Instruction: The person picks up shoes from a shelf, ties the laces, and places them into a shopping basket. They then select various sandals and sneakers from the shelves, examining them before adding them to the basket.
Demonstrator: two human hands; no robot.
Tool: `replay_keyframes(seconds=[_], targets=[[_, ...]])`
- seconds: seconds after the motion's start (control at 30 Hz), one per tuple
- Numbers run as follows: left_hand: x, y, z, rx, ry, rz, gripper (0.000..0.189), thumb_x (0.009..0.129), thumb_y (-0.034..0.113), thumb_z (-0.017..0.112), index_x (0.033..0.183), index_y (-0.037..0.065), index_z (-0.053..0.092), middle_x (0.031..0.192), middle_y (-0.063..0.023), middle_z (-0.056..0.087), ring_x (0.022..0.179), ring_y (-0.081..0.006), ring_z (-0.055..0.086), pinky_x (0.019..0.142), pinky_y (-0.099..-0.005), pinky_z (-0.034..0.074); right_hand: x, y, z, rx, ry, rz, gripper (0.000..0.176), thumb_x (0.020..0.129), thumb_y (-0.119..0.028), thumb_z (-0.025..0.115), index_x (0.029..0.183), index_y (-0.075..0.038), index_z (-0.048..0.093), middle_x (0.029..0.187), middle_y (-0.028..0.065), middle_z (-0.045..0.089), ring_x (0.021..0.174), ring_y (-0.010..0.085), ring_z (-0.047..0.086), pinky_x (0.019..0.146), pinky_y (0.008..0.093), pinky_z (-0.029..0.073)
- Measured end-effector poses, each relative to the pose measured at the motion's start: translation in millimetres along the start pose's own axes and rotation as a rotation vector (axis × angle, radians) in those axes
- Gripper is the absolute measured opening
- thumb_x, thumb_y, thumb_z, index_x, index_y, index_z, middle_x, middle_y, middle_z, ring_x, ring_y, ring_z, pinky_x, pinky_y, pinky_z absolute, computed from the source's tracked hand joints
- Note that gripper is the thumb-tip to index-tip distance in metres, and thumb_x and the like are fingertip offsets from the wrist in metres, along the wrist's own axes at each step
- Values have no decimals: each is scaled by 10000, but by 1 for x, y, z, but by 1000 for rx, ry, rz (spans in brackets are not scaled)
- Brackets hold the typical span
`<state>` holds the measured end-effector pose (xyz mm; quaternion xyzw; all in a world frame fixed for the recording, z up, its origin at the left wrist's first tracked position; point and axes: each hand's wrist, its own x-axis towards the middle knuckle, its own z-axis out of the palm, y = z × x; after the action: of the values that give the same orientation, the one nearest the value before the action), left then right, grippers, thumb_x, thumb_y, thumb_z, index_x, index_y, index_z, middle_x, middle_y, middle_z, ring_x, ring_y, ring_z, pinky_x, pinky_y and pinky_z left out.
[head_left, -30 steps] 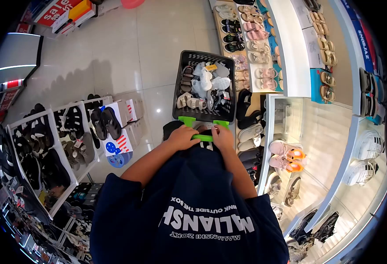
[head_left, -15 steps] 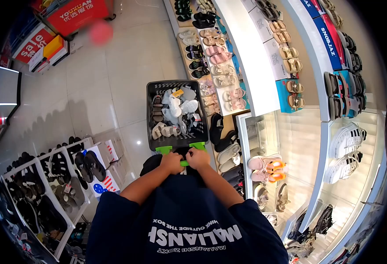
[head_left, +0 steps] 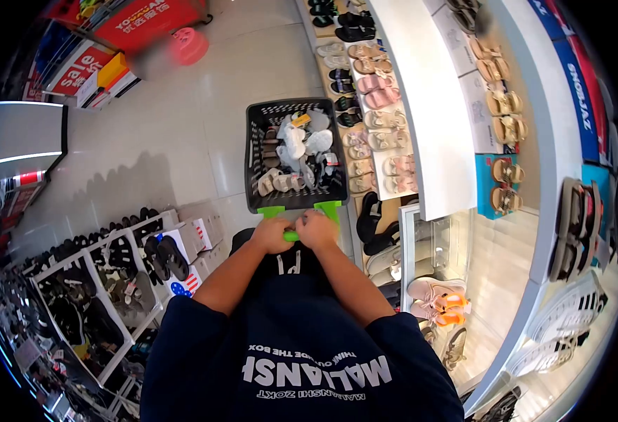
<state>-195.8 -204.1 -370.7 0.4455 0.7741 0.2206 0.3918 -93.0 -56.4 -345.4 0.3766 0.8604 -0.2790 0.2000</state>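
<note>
A black rolling shopping basket stands in front of me on the tiled floor. Both hands are wrapped around its green handle, close beside each other. My left hand closes over the left part of the handle, and my right hand grips the right part. Inside the basket lie several shoes, among them beige sandals and brown ones along the left wall. White shoes and crumpled clear plastic wrapping fill the rest, with a yellow tag on top.
To the right, low steps hold rows of sandals beside lit display shelves with sneakers. A shoe rack and shoe boxes stand at the lower left. Farther off are a sale sign and a pink round object.
The surroundings have shifted to the right in view, and the basket appears slightly higher and farther right. Both hands keep their hold on the handle.
</note>
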Motion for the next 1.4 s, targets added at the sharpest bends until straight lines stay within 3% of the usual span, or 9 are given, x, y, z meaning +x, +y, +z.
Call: replay_keyframes(seconds=[0.2, 0.53, 0.77, 1.13, 1.27, 1.33, 1.37, 1.4], targets=[[43, -16, -41, -25, 60, -8, 337, 704, 327, 785, 926, 82, 719, 951, -136, 725, 921, -351, 689, 820, -464, 550, 54, -22, -23, 11, 51, -36, 376, 875, -406, 624, 1079, -116, 749, 1058, 131, 755, 952, 338, 724, 834, 459, 565], [106, -30, -101, -114, 3, 62, 384, 718, 358, 780, 1006, 106, 745, 1025, -93, 744, 970, -301, 700, 872, -436, 537, 124, -50, -59, 17, 126, 13, 331, 846, -383, 687, 1074, -154, 755, 834, 49, 744, 810, 285, 725, 752, 421, 569], [152, -48, -147, -6, -356, 17, 537, 791, 541, 715, 1155, 147, 725, 1123, -81, 730, 1093, -286, 674, 1003, -503, 431, 168, -75, -82, -6, 127, 31, 302, 833, -355, 715, 1061, -161, 761, 817, 30, 736, 781, 254, 720, 717, 405, 563], [209, -58, -213, -98, -415, -47, 641, 768, 605, 731, 1202, 134, 711, 1162, -108, 720, 1143, -297, 654, 1056, -504, 388, 239, -104, -124, 67, 102, -26, 301, 827, -307, 727, 1061, -119, 758, 816, 40, 733, 765, 277, 712, 707, 414, 562], [238, -74, -230, -105, -439, -80, 768, 739, 687, 730, 1264, 128, 691, 1210, -94, 719, 1123, -285, 670, 1072, -468, 382, 275, -114, -143, 164, -31, -18, 402, 845, -356, 742, 1159, -105, 725, 825, 49, 733, 767, 256, 715, 705, 396, 560], [257, -89, -241, -554, -372, -265, 697, 824, 612, 727, 1301, 107, 666, 1178, -78, 725, 1075, -227, 674, 1010, -410, 445, 297, -115, -151, 312, -157, 60, 459, 866, -388, 752, 1224, -105, 700, 832, 55, 730, 777, 227, 719, 707, 368, 559], [271, -109, -225, -822, -270, -381, 647, 851, 580, 720, 1285, 103, 668, 1152, -69, 726, 1057, -211, 670, 985, -394, 461, 315, -104, -148, 429, -201, 51, 606, 882, -399, 758, 1372, -80, 597, 842, 84, 718, 742, 200, 701, 671, 344, 547], [283, -125, -217, -1090, -160, -496, 597, 879, 547, 714, 1270, 98, 671, 1126, -60, 727, 1039, -195, 667, 961, -378, 477, 335, -97, -143, 589, -210, 80, 642, 880, -374, 764, 1416, -94, 547, 854, 92, 719, 730, 197, 699, 648, 332, 542]])
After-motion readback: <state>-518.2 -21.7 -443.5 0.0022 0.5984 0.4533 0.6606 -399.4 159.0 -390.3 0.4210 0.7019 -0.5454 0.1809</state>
